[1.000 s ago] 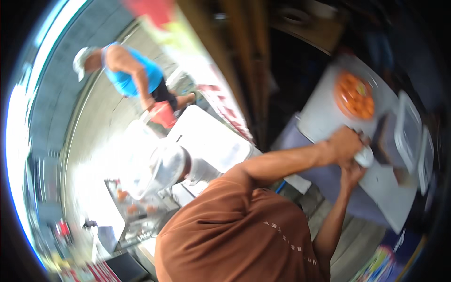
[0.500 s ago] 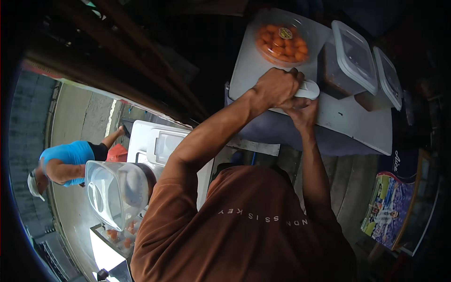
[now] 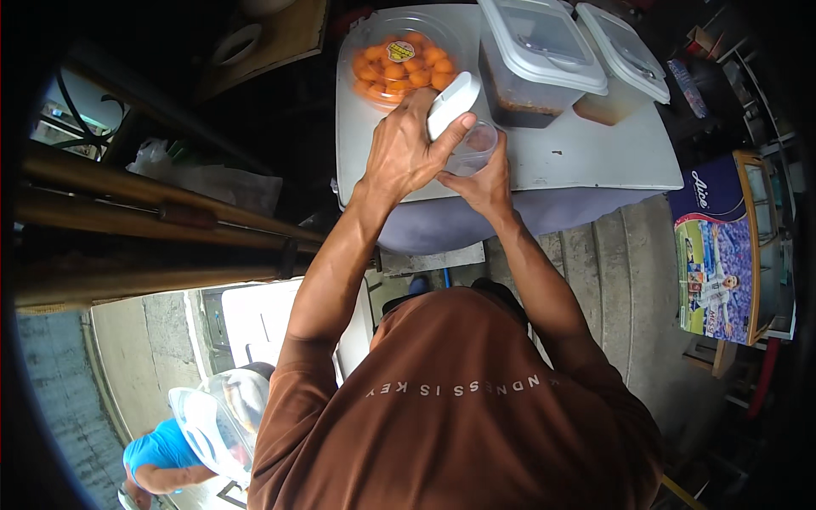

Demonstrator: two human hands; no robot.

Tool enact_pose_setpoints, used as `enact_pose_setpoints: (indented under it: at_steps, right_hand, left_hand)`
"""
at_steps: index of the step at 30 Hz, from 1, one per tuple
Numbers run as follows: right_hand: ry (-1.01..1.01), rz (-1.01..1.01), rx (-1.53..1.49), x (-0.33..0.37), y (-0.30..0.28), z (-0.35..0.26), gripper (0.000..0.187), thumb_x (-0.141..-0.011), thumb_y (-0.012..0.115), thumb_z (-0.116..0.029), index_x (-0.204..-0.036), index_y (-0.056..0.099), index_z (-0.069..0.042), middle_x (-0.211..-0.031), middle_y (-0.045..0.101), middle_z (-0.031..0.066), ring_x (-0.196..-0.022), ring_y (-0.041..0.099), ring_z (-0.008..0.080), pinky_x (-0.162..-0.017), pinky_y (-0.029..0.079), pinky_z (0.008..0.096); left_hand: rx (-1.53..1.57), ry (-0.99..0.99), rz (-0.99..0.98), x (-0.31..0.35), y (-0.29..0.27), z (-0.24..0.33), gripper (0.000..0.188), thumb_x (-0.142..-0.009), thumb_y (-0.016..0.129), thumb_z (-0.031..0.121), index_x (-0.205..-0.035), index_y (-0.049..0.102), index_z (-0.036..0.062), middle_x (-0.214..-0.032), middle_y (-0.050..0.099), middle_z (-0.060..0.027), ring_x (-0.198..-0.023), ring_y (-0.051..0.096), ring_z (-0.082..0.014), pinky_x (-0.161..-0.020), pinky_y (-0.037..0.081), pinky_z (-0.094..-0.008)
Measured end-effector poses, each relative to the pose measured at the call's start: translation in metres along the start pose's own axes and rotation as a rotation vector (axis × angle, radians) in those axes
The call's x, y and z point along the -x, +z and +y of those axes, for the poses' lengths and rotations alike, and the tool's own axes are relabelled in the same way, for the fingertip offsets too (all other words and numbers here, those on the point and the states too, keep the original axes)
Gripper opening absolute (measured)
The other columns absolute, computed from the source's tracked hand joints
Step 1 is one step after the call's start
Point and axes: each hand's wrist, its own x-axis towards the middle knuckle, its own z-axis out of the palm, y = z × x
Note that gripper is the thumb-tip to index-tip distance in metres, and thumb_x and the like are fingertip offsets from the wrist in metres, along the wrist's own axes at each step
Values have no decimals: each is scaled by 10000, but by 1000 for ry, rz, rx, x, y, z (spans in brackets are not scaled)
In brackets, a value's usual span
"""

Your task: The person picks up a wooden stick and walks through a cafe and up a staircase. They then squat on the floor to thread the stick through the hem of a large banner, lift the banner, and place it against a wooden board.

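Note:
My left hand (image 3: 399, 149) is closed around a white, rounded, handle-like object (image 3: 454, 104), tilted up to the right; its lower part is hidden by my fingers. My right hand (image 3: 486, 182) holds a clear plastic cup (image 3: 477, 141) just below and right of it, over the table's near edge. The cup is seen through at its mouth, and what is in it, if anything, is hard to make out. Beyond my left hand stands a round clear container (image 3: 364, 53) of orange balls (image 3: 416, 64) with a sticker on its lid.
On the white table (image 3: 586, 153) stand two clear tubs with white lids, one with brown contents (image 3: 518, 110), the other (image 3: 605, 107) to its right. Wooden beams (image 3: 170, 212) run along the left. A person in blue (image 3: 166, 459) is at lower left, behind a clear container (image 3: 225, 408).
The view has swung, so the table sits further left. The white object now points upward in my left hand, and the clear cup in my right hand has come into sight.

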Motion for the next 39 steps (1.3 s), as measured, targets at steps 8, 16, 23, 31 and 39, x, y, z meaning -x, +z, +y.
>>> enact_pose_setpoints:
  at_steps: [8,16,23,31,39]
  right_hand:
    - [-111,59,9,11,-25,-9,1114,-666,954,-335,-1499,284,-20,-1327,507,211,-1260,503,329,-1068,417,473]
    - [-246,-143,438,-34,-41,-109,210,-856,776,-248,-932,761,-53,-866,675,91,-909,612,317,-872,450,449]
    - [-92,-435,530,-57,-22,-79,169,-899,716,-145,-988,757,-7,-915,725,177,-851,707,324,-777,529,412]
    - [-130,-445,360,-62,-26,-78,140,-905,678,-107,-996,735,-18,-953,712,162,-878,673,359,-820,526,443]
    - [-193,-137,98,-58,-45,-77,71,-924,648,-45,-971,664,5,-866,666,94,-765,642,190,-694,500,316]
  left_hand:
    - [414,-365,155,14,-19,-42,782,-943,503,730,-1050,601,-39,-806,618,-101,-652,525,-161,-624,448,-344]
    - [426,-366,209,28,-17,-53,714,-983,527,643,-1123,575,-56,-885,632,-134,-799,586,-195,-752,485,-361]
    - [412,-386,195,38,-22,-65,666,-982,571,590,-1172,556,-48,-943,655,-204,-909,629,-251,-837,497,-407]
    - [396,-399,189,45,-34,-60,710,-978,562,612,-1209,527,-58,-959,671,-217,-911,656,-270,-826,508,-413]
    - [206,-190,178,31,-40,-35,658,-910,718,505,-1217,528,-45,-1024,682,-273,-917,698,-366,-805,533,-437]
